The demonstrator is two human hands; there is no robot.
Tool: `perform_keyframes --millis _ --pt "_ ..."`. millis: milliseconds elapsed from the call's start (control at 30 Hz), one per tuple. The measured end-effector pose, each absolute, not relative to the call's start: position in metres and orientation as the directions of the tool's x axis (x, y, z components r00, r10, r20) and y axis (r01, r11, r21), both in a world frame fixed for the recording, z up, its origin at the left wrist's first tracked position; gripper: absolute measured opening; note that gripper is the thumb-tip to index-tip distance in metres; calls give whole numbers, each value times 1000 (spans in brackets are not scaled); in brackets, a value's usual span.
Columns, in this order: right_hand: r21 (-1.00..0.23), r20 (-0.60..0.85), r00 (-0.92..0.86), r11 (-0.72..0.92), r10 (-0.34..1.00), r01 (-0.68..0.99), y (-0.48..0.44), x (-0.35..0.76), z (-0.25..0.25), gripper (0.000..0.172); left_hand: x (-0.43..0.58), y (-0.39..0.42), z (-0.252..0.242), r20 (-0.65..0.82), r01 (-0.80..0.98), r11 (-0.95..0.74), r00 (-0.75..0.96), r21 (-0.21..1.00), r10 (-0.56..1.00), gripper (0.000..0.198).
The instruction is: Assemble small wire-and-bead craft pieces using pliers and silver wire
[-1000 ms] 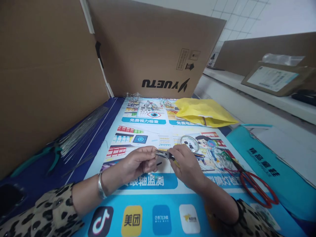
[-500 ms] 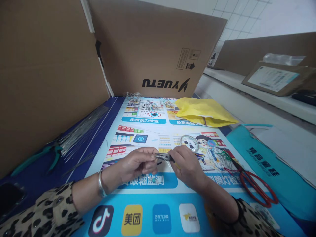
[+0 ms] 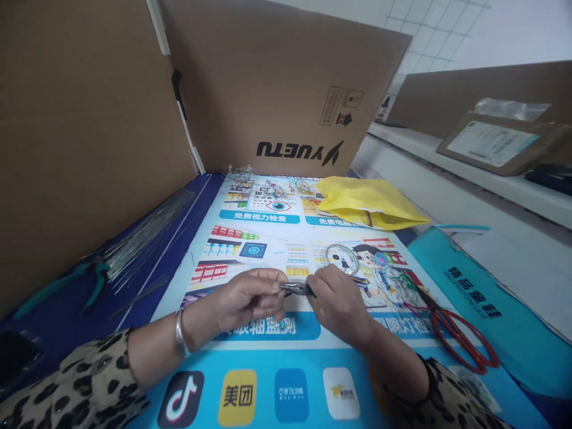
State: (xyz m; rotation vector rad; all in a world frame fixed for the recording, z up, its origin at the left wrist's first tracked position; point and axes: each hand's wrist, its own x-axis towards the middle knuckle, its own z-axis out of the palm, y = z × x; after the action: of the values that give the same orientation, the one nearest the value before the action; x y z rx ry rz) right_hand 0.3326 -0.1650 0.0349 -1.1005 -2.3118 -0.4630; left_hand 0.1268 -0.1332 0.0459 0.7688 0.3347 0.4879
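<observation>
My right hand (image 3: 342,304) grips small pliers (image 3: 297,289) whose jaws point left, toward my left hand (image 3: 248,297). The fingertips of my left hand pinch a small wire piece right at the pliers' tip; beads hang under that hand, near the poster. Both hands hover just above a printed blue poster (image 3: 286,363) that covers the table. A silver bangle (image 3: 181,333) sits on my left wrist, and both forearms wear leopard-print sleeves.
Green-handled pliers (image 3: 92,280) and a bundle of thin metal wires (image 3: 147,235) lie at the left. A round clear lid (image 3: 342,259), red-handled scissors (image 3: 460,339), a yellow bag (image 3: 370,202) and a teal bag (image 3: 491,304) lie right. Cardboard walls (image 3: 277,89) stand behind and left.
Both hands have dipped slightly and turned a little around the pliers' tip. Nothing else has moved.
</observation>
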Motion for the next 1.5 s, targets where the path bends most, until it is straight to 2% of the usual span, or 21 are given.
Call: perform_keyframes --millis 133,367,467,800,1067,1233,1500 --pt "27 578 -512 613 636 790 -166 332 34 10 127 -133 47 -117 -299 605 826 738 552 7" --pt "-261 495 -444 615 747 744 -164 332 27 10 130 -132 47 -122 -340 567 772 750 624 20" --pt "-296 507 -438 627 743 721 -163 332 26 10 131 -133 45 -132 -347 607 785 715 605 19" --pt "-140 486 -494 621 721 771 -163 333 32 11 132 -136 40 -147 -347 678 816 648 559 16" --pt "-26 529 -521 627 670 779 -164 333 37 9 129 -137 42 -176 -271 676 839 686 515 15" --pt "55 509 -548 610 664 791 -164 333 38 12 129 -137 44 -175 -255 675 848 693 500 15" --pt "110 499 -595 635 630 765 -164 336 38 9 127 -134 44 -209 -146 672 884 726 418 17"
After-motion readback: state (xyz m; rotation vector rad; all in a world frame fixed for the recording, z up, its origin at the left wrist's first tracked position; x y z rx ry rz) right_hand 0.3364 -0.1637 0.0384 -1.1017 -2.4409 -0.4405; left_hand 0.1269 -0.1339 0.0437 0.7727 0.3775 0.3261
